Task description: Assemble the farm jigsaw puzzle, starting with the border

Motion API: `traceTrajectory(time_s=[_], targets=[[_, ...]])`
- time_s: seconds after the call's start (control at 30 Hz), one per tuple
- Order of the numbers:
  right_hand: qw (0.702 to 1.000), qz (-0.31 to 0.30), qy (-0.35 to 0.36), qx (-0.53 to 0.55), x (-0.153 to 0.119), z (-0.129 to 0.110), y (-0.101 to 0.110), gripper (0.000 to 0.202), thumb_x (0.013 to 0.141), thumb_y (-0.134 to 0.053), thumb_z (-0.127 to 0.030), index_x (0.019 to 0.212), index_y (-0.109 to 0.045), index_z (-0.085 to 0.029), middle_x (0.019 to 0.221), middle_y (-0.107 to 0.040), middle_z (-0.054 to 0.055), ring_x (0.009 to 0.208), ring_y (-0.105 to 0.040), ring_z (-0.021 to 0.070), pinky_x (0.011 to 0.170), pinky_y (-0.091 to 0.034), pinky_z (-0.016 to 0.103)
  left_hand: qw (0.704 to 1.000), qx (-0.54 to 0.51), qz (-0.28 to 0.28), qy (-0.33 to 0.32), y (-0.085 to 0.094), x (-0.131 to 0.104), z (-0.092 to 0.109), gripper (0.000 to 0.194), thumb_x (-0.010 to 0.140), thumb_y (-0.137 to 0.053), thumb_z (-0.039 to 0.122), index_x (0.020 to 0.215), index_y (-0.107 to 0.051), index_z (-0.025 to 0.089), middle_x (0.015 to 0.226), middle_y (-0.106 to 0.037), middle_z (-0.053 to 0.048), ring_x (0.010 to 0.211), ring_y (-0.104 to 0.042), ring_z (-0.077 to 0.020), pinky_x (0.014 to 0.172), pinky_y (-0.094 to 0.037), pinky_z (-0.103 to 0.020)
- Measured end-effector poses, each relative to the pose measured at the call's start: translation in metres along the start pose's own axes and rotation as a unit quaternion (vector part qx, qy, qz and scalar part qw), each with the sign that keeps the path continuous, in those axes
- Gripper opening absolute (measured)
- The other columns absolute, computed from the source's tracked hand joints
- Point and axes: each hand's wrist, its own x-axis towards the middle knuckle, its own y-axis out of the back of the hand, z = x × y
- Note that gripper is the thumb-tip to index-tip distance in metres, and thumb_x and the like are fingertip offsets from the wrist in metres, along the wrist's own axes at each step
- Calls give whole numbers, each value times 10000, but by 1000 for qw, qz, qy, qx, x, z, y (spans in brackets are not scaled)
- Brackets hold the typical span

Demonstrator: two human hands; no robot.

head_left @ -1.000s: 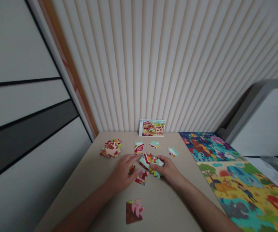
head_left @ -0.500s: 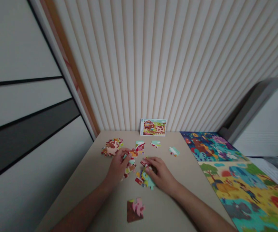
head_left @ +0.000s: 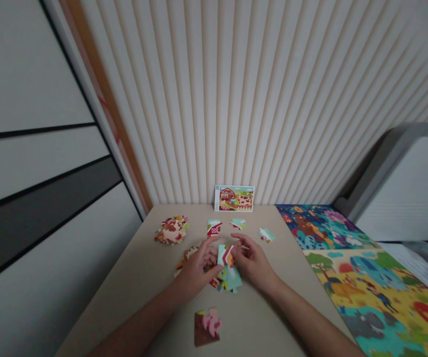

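Note:
A light-blue puzzle piece (head_left: 221, 254) with red and orange parts is pinched at its right edge by my right hand (head_left: 254, 262). My left hand (head_left: 199, 265) is beside the piece's left edge, fingers bent and apart, its thumb tip at the lower left corner; whether it touches cannot be made out. Beneath the hands lies a heap of loose puzzle pieces (head_left: 233, 281), partly hidden. Behind my left hand another small heap of pieces (head_left: 181, 264) shows. A red barn piece (head_left: 214, 228) lies just beyond my hands.
A picture card (head_left: 236, 199) stands against the pleated curtain. Two light-blue pieces, one near the card (head_left: 238, 223) and one farther right (head_left: 266, 234), lie apart. A pile with a brown-spotted piece (head_left: 171, 231) is far left. Pink pig pieces (head_left: 207, 327) lie in front. Finished puzzles (head_left: 377, 292) cover the right side.
My left hand has moved right, toward my right hand. The light-blue piece with red and orange is now raised between them, in my right hand's fingers.

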Motion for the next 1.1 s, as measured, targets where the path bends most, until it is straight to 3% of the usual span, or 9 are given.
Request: traceTrajectory(time_s=[0.07, 0.13, 0.27, 0.37, 0.43, 0.53, 0.67, 0.9, 1.1], targets=[[1000, -27, -1, -15, 0, 3, 2, 535, 843, -700, -468, 1320, -594, -249, 903, -632, 9, 719, -603, 153, 641, -486, 263, 1000, 11, 26, -7, 4, 2, -1, 531, 878, -642, 269, 1364, -436, 210, 940, -661, -32, 829, -664, -162, 786, -557, -308], [995, -54, 7, -84, -2, 4, 3, 392, 851, -693, -456, 1154, -703, -208, 859, -648, 17, 738, -591, 160, 652, -474, 260, 996, 56, 67, -23, 11, 5, 0, 384, 930, -571, 288, 1298, -496, 210, 972, -673, -50, 865, -671, -174, 808, -558, -323], [984, -15, 20, -178, 7, 12, 15, 352, 921, -579, -458, 924, -755, -153, 784, -678, 26, 712, -577, 168, 648, -454, 268, 951, 272, 102, -109, 32, 14, 2, 251, 976, -481, 283, 1174, -615, 209, 1138, -665, -102, 1049, -637, -224, 947, -513, -401], [970, 60, 24, -234, 31, 22, 31, 368, 905, -573, -440, 1020, -744, -135, 730, -668, 11, 674, -574, 168, 641, -449, 271, 897, 411, 60, -154, 44, 27, -3, 264, 965, -486, 271, 1151, -663, 209, 1186, -665, -113, 1151, -591, -258, 1042, -448, -465], [954, 93, 6, -284, 51, 28, 40, 440, 885, -592, -401, 1213, -683, -123, 723, -677, 4, 661, -590, 168, 634, -449, 263, 876, 456, 38, -153, 48, 34, -10, 299, 964, -485, 281, 1199, -660, 219, 1243, -660, -111, 1182, -583, -258, 1059, -442, -465], [938, 95, -12, -332, 80, 31, 44, 506, 890, -579, -352, 1340, -611, -123, 758, -713, 17, 675, -626, 169, 641, -457, 255, 859, 493, 4, -139, 50, 39, -20, 366, 978, -468, 313, 1300, -622, 229, 1380, -606, -104, 1273, -545, -251, 1105, -413, -457], [925, 87, -19, -368, 103, 31, 34, 481, 886, -599, -330, 1331, -633, -151, 850, -755, 48, 763, -676, 183, 716, -477, 261, 850, 514, -27, -108, 52, 36, -27, 412, 1012, -407, 349, 1370, -574, 232, 1450, -563, -90, 1354, -487, -252, 1148, -352, -494], [883, 79, -51, -460, 112, 28, 23, 460, 866, -651, -412, 1267, -675, -187, 1068, -758, 107, 939, -702, 230, 825, -480, 287, 852, 515, -30, -92, 55, 33, -33, 447, 1030, -373, 382, 1414, -538, 223, 1487, -529, -91, 1392, -450, -247, 1176, -295, -495], [848, 77, -51, -522, 111, 27, 13, 481, 896, -617, -508, 1259, -656, -195, 1062, -746, 143, 991, -690, 286, 847, -474, 342, 857, 506, -25, -90, 54, 33, -34, 452, 1029, -375, 390, 1425, -523, 230, 1491, -525, -93, 1392, -452, -242, 1171, -306, -487]])
